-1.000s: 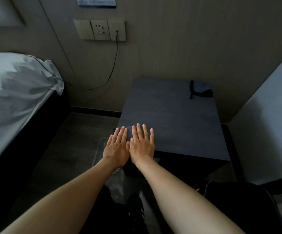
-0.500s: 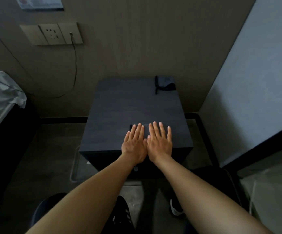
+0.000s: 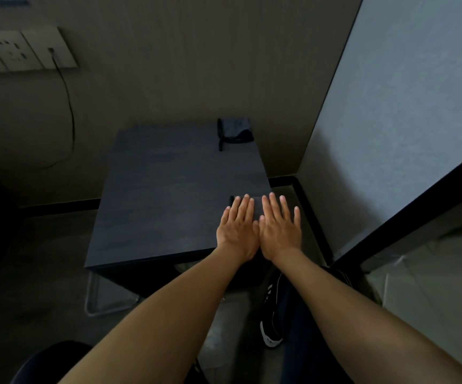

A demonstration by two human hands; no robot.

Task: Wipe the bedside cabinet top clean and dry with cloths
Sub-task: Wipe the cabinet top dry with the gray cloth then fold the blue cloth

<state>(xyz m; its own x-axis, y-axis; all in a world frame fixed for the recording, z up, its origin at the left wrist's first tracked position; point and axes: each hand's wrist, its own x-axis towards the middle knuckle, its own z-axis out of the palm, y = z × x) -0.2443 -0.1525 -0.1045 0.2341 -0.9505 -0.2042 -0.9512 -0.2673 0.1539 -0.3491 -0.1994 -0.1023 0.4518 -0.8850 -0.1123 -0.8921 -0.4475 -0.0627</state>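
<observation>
Pressing flat cloth [image 3: 256, 207], left hand [image 3: 238, 232], right hand [image 3: 279, 231]

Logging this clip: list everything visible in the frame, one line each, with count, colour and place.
bedside cabinet: one, dark grey, centre, against the back wall.
flat cloth: one, dark grey, on the cabinet's near right part, under both hands.
bunched cloth: one, grey and black, cabinet's far right corner.
socket panel: one, beige, on the wall upper left.
cable: one, black, plugged into the panel, hanging down.
shoe: one, black and white, on the floor below the cabinet.
left hand: one, flat, pressing the flat cloth.
right hand: one, flat, beside the left hand.
</observation>
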